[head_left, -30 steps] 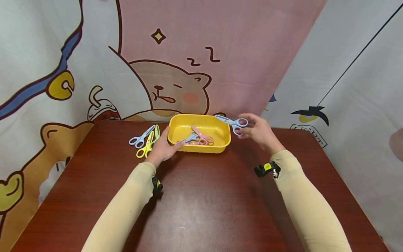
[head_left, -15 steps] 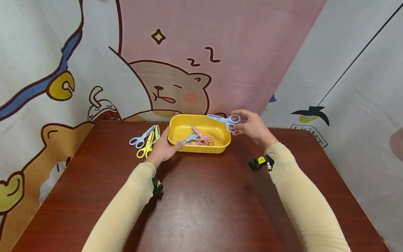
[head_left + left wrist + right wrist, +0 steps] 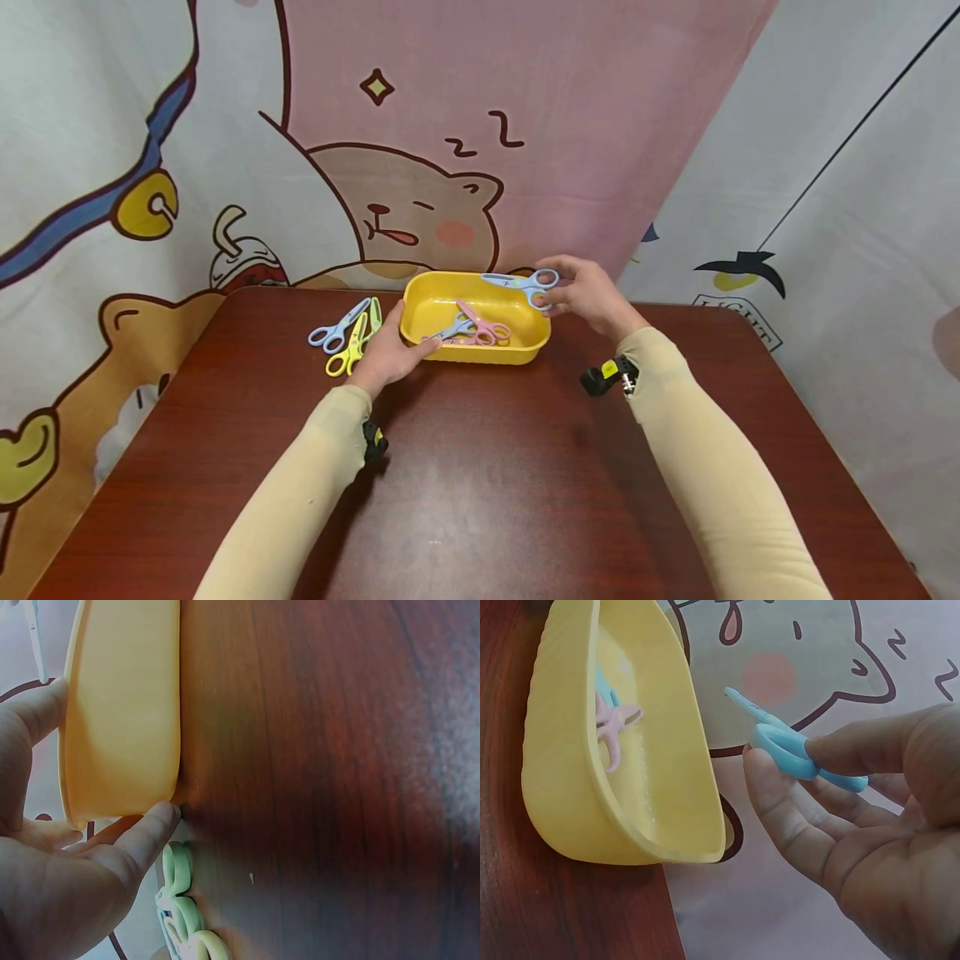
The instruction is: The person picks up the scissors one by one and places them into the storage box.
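From head height we look forward and down over the table [image 3: 480,500]. Our wrist views sit close, both sharing the yellow tray [image 3: 120,712] with it.

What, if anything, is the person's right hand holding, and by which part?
The right hand pinches blue scissors by their handle loops, blades pointing over the yellow tray. The left hand touches the tray's left end.

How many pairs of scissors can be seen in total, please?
6, perhaps more hidden: one blue pair pinched by the right hand, pink and blue pairs in the yellow tray, and blue, yellow and green pairs on the table.
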`<state>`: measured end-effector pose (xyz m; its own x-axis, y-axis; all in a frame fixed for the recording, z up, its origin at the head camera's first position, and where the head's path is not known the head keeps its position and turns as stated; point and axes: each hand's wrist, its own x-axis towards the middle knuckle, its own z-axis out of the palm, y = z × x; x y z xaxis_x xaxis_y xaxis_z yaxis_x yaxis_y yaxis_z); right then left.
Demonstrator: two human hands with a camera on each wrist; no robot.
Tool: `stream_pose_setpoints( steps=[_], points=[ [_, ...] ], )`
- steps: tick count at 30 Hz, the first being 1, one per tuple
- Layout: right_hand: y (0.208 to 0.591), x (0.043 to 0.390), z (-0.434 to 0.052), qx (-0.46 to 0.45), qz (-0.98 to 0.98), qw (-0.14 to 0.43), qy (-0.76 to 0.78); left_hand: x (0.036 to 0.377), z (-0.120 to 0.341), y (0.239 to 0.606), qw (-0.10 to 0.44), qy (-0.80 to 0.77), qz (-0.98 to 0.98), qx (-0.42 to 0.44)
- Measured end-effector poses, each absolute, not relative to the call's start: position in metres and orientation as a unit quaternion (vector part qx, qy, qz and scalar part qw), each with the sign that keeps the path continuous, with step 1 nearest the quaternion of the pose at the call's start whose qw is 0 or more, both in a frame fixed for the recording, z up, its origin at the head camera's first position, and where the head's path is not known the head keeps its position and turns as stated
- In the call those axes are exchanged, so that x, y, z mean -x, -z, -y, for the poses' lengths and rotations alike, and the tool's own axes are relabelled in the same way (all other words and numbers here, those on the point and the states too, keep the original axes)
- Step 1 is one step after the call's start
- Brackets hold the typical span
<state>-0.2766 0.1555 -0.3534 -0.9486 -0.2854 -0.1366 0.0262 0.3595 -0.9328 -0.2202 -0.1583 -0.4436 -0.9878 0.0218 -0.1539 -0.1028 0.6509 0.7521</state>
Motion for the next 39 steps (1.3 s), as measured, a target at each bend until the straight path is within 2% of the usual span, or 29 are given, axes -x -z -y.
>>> stream_pose_setpoints(
  steps=[21, 39],
  points=[
    [0.354, 0.293, -0.130, 0.078, -0.811, 0.177, 0.552, 0.220, 0.159, 0.441, 0.074, -0.417, -0.906, 0.021],
    [0.374, 0.300, -0.108, 0.049, -0.795, 0.205, 0.569, 0.220, 0.157, 0.442, 0.075, -0.415, -0.906, 0.026]
  ],
)
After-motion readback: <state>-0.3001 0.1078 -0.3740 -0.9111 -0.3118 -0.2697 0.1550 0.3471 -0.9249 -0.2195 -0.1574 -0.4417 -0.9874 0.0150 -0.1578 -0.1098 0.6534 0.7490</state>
